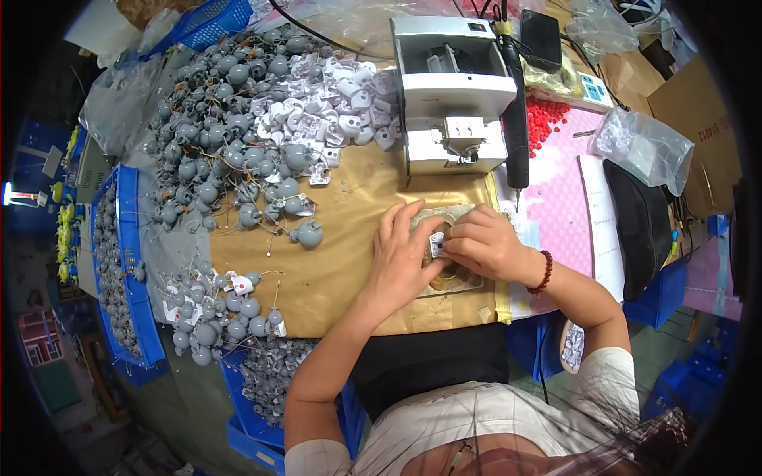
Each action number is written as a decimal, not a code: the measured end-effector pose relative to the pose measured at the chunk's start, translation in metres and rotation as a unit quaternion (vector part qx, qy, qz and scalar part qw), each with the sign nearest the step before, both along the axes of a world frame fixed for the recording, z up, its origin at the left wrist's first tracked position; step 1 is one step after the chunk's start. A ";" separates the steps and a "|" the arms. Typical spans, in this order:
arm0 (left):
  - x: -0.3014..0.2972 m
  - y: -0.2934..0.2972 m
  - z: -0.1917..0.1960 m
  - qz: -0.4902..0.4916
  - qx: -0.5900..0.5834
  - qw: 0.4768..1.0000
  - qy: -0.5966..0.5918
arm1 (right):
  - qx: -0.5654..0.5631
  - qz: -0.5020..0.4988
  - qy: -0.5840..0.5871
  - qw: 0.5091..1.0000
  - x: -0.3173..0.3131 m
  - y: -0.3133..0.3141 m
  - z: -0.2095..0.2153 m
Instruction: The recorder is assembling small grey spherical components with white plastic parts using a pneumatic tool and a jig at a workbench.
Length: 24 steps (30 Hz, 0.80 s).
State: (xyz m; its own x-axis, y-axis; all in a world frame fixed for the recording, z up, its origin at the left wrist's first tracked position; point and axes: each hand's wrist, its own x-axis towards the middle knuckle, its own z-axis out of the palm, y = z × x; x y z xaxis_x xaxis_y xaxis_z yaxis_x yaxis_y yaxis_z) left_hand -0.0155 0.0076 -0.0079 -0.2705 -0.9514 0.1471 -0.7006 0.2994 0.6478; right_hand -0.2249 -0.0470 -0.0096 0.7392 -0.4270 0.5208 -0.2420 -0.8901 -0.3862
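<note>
My left hand [401, 254] and my right hand [486, 242] meet over a metal fixture plate [456, 282] on the brown paper-covered bench. Between the fingertips of both hands sits a small white plastic part [436, 244]; both hands pinch it. A red bead bracelet [544, 272] is on my right wrist. A single grey ball-shaped part [308, 233] lies to the left of my left hand.
A white benchtop machine [452, 87] stands behind my hands, with a black electric screwdriver [516, 119] hanging beside it. Heaps of grey ball parts [214, 127] and white parts [333, 103] lie at far left. Blue bins [127, 262] line the left edge; a bag of clear parts [643, 143] sits right.
</note>
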 end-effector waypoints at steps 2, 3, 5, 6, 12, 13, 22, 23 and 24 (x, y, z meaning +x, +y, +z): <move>0.015 -0.009 0.011 -0.004 0.013 1.000 0.017 | -0.017 0.002 0.033 0.999 0.000 0.001 -0.007; 0.028 -0.020 0.021 0.008 -0.018 1.000 0.000 | -0.027 0.003 0.049 0.998 -0.001 0.001 -0.010; 0.067 -0.047 0.032 0.061 -0.078 0.993 -0.061 | -0.030 -0.013 0.060 0.998 0.000 0.008 -0.005; 0.084 -0.063 0.033 0.098 -0.110 0.984 -0.102 | -0.030 -0.023 0.069 0.997 -0.002 0.011 -0.001; 0.147 -0.108 0.033 0.066 -0.164 0.953 -0.244 | 0.011 -0.033 0.051 0.998 -0.002 0.012 -0.001; 0.147 -0.103 0.039 0.075 -0.165 0.962 -0.205 | 0.039 -0.040 0.038 0.998 -0.004 0.012 -0.001; 0.059 -0.010 0.133 -0.039 -0.262 0.962 -0.060 | 0.102 0.008 -0.149 0.983 0.036 -0.010 0.090; 0.053 -0.004 0.131 -0.048 -0.261 0.964 -0.036 | 0.192 0.021 -0.142 0.971 0.039 -0.009 0.094; 0.048 0.002 0.130 -0.058 -0.259 0.964 -0.011 | 0.340 0.034 -0.112 0.933 0.034 -0.004 0.095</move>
